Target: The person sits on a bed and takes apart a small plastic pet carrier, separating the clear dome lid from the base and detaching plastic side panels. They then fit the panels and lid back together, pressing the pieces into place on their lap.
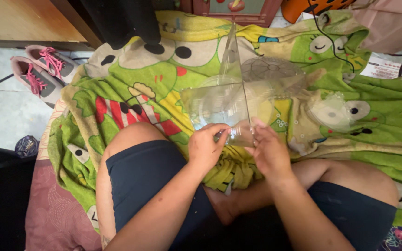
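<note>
I sit cross-legged on a green cartoon-print blanket [131, 83]. Both hands hold a clear plastic fan blade [231, 100] upright in front of my knees. My left hand [206, 146] pinches its lower edge from the left, fingers curled on the hub. My right hand [268, 151] grips the hub from the right, thumb up against the plastic. One blade points away from me, the others spread left and right. A second clear round plastic part [271, 69] lies on the blanket just behind the blade.
A pair of grey shoes with pink laces [43, 69] sits on the floor at the left. Black cables [331, 37] run across the blanket at the upper right, near a white paper [384, 69]. A small dark round lid [26, 145] lies at the left edge.
</note>
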`<state>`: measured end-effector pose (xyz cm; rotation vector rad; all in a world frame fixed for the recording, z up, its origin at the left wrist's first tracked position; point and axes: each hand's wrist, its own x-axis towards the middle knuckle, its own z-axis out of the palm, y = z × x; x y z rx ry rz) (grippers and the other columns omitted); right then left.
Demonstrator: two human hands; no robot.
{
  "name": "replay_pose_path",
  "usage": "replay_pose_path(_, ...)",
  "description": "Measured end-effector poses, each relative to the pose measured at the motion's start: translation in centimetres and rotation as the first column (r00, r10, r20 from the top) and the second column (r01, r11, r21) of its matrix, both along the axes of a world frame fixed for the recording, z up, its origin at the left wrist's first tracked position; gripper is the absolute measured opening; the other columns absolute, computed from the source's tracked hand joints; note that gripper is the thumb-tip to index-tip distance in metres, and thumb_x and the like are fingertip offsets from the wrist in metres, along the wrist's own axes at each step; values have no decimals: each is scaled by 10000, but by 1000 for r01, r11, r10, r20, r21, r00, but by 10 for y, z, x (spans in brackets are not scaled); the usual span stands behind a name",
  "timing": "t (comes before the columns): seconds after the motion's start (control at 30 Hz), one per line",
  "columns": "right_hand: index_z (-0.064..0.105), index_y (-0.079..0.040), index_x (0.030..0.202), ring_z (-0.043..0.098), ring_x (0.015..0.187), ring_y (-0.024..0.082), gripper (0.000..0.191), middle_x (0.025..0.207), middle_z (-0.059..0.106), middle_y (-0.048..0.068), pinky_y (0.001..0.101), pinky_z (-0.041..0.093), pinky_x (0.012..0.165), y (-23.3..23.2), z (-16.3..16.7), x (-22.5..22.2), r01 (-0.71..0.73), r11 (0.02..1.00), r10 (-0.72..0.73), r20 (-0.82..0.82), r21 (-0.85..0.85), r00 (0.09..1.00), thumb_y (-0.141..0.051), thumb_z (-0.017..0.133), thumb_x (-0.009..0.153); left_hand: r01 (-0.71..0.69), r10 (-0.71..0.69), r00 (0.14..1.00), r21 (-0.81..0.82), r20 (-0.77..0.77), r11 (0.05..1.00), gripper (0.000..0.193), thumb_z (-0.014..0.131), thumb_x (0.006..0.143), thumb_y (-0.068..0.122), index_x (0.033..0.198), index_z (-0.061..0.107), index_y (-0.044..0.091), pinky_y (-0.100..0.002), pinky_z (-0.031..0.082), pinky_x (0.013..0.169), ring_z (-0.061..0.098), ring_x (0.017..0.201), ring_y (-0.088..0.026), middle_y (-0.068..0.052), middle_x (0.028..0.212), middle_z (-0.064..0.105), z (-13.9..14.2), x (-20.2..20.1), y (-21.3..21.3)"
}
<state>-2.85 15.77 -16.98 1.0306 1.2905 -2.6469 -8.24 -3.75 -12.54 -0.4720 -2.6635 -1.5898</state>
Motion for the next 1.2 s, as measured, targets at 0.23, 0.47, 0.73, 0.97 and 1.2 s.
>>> replay_pose_path(0.23,620,-58,1224,715,908,197,230,1023,695,36,369,595,761,-6,-1,-2,68,998,-67,-49,2,997,-87,557,1004,-52,49,996,-33,-80,998,89,744,898,211,938,781,141,-383,559,668,723,780,-305,-85,908,757,0,10,3)
replay_pose_path(0.47,604,-6,1204,719,925,225,211,1039,701,101,431,615,844,-7,-3,-1,58,998,-62,-144,-33,988,-69,525,1019,-80,74,987,-35,-141,996,123,770,871,228,950,770,134,-379,561,644,728,744,-285,-83,874,758,1,18,5)
replay_pose_path(0.73,615,4,1161,718,926,269,193,1047,712,134,449,598,788,-11,3,0,51,997,-47,-76,51,996,-88,494,1042,-50,30,969,-75,-246,996,51,736,896,164,899,712,118,-424,523,632,683,730,-316,-94,808,715,-4,19,6)
replay_pose_path(0.97,610,30,1148,726,927,290,184,1048,705,159,462,628,843,-17,3,4,105,994,-102,-114,27,988,-52,493,1033,-139,128,973,-44,-190,989,58,732,904,164,886,708,114,-442,515,625,674,723,-336,-106,789,703,-8,34,15)
replay_pose_path(1.2,603,30,1158,733,902,282,188,1040,717,155,432,621,807,-19,1,3,106,994,-102,-163,19,981,-51,479,1042,-238,233,954,-4,-188,971,34,760,878,162,905,767,141,-430,526,620,682,710,-324,-108,781,717,-14,38,19)
